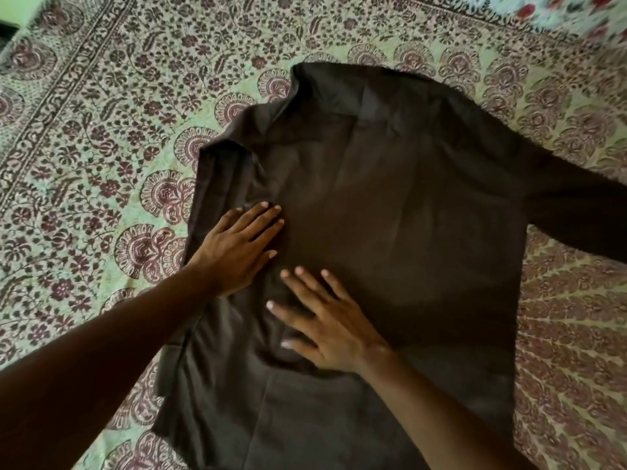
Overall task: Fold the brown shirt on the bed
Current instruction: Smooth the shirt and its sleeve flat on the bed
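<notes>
A: Where is the brown shirt (390,205) now?

B: It lies spread in the middle of the bed (101,96), collar toward the far edge. On the left side the sleeve is already folded over the body. On the right side the other sleeve (583,212) lies out toward the right edge of the bed.

A: And the hands?

B: The left hand (237,245) lies flat on the folded left part, fingers straight, its grip open and holding nothing. The right hand (332,327) is just beside it, also flat with spread fingers, pressing the cloth.

A: How to do this step well?

B: I think the hands should stroke outward from the fold line, so the crease becomes flat and straight. Then the right sleeve can be folded in the same way.
</notes>
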{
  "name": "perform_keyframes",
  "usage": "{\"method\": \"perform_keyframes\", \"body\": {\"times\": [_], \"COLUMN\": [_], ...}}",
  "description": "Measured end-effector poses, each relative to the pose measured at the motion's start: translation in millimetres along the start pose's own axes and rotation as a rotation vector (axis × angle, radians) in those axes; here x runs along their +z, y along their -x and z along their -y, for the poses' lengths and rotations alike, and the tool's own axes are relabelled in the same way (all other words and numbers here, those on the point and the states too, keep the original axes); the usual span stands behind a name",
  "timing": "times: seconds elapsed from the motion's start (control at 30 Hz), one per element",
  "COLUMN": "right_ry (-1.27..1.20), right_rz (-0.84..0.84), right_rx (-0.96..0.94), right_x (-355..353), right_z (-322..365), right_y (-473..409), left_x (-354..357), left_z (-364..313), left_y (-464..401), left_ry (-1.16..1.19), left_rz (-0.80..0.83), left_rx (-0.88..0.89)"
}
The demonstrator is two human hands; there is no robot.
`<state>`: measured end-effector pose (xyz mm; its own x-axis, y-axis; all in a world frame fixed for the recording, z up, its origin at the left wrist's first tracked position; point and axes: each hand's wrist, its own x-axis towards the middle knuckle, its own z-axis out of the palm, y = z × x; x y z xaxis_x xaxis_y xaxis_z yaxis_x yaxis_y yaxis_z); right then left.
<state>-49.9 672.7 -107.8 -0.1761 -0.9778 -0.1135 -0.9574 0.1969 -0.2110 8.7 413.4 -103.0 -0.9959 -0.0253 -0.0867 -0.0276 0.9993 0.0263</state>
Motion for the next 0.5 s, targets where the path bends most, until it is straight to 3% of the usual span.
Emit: {"method": "perform_keyframes", "body": {"times": [0.07, 0.13, 0.2, 0.27, 0.43, 0.5], "right_ry": [0.001, -0.008, -0.008, 0.0, 0.021, 0.023], "right_rz": [-0.148, -0.167, -0.102, -0.063, 0.055, -0.015], "right_rx": [0.326, 0.696, 0.818, 0.721, 0.072, 0.018], "right_x": [-8, -19, -23, -20, -9, -11], "right_z": [-37, -75, -96, -92, -39, -45], "right_y": [-14, -31, -47, -59, -63, -67], "left_x": [-8, -12, -10, -5, 2, 3], "left_z": [0, 0, 1, 4, 14, 19], "left_y": [-11, -21, -31, -35, -36, -34], "left_ry": [0.037, 0.058, 0.051, 0.049, 0.077, 0.09], "left_rz": [-0.032, -0.056, -0.069, -0.069, -0.121, -0.133], "left_rx": [-0.026, -0.065, -0.116, -0.165, -0.176, -0.195]}}
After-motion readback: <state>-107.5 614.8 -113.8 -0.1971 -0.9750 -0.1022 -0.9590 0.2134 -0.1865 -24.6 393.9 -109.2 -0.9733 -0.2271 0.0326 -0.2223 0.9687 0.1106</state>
